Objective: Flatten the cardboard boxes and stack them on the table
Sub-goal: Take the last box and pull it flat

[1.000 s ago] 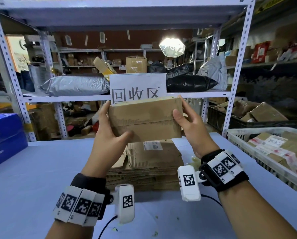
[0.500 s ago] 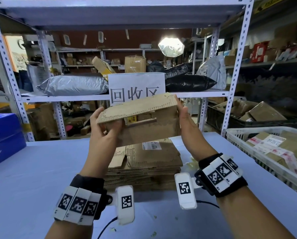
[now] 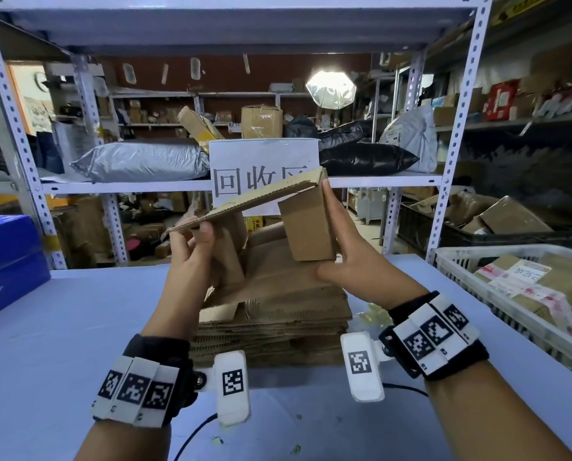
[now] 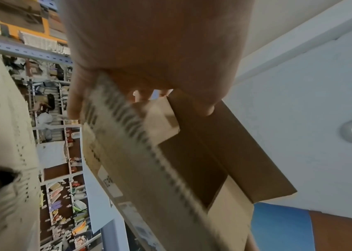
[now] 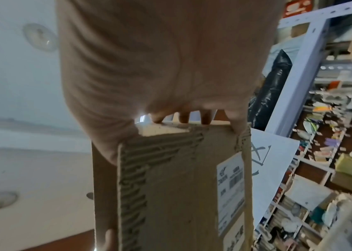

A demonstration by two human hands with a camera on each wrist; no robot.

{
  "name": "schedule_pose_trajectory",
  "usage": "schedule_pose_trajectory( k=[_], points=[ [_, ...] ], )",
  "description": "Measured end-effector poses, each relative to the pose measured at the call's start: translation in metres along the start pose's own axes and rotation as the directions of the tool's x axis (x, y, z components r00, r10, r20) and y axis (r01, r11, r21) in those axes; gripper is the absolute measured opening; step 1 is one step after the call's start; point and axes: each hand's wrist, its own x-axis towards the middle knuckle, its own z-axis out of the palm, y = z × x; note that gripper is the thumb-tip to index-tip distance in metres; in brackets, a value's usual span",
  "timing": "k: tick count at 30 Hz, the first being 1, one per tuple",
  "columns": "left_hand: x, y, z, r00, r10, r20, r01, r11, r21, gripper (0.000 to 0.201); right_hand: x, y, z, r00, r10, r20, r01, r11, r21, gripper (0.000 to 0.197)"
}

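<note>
Head view: a white paper sign hangs on the shelf rail just behind the held box, printed with three large black characters, 回收区, the last one partly hidden by the raised flap. Right wrist view shows a white shipping label stuck on the box's outer face below the fingers, with a barcode and small print too blurred to read. Left wrist view catches another pale sticker on the box with dark marks, also unreadable. Far left of the left hand, a blue carton shows part of a white word; I cannot make it out. Right of the right hand, a white basket holds boxes with printed labels and red-marked tape, too small to read.

The cardboard box is plain brown corrugated board, held in the air between both hands, above the stack of flattened cardboard on the blue table. It is opened out: one long flap slants up from the left hand to the right fingertips, its fluted edge showing, and a shorter panel hangs by the right palm.

The left hand pinches the low end of the long flap, thumb on its underside. The right hand holds the box's other end, fingers along its side and thumb under the panel.
</note>
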Motion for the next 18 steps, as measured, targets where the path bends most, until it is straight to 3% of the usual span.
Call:
schedule_pose_trajectory(
  k=[2, 5, 13, 15, 18],
  points=[
    [0.000, 0.000, 0.000, 1.000, 0.002, -0.012, -0.002, 1.000, 0.010, 0.064, 0.002, 0.003, 0.002, 0.999, -0.011, 0.037, 0.013, 0.999, -0.053, 0.120],
    [0.004, -0.006, 0.000, 0.998, 0.005, -0.059, -0.006, 1.000, -0.015, 0.051, 0.005, 0.007, 0.008, 0.997, -0.012, 0.071, 0.023, 0.987, -0.157, 0.128],
    [0.011, -0.013, -0.002, 0.997, 0.040, -0.071, -0.043, 0.998, -0.039, 0.035, 0.003, 0.009, 0.009, 0.999, 0.029, 0.045, -0.007, 0.897, -0.443, 0.134],
    [0.012, -0.014, -0.001, 0.989, 0.119, -0.082, -0.119, 0.993, 0.005, 0.044, 0.001, 0.010, 0.010, 0.999, 0.020, 0.034, -0.002, 0.883, -0.469, 0.133],
    [0.015, -0.017, -0.003, 0.975, 0.198, -0.097, -0.186, 0.975, 0.123, 0.073, 0.001, 0.010, 0.013, 1.000, -0.027, -0.012, 0.018, 0.875, -0.485, 0.133]
  ],
)
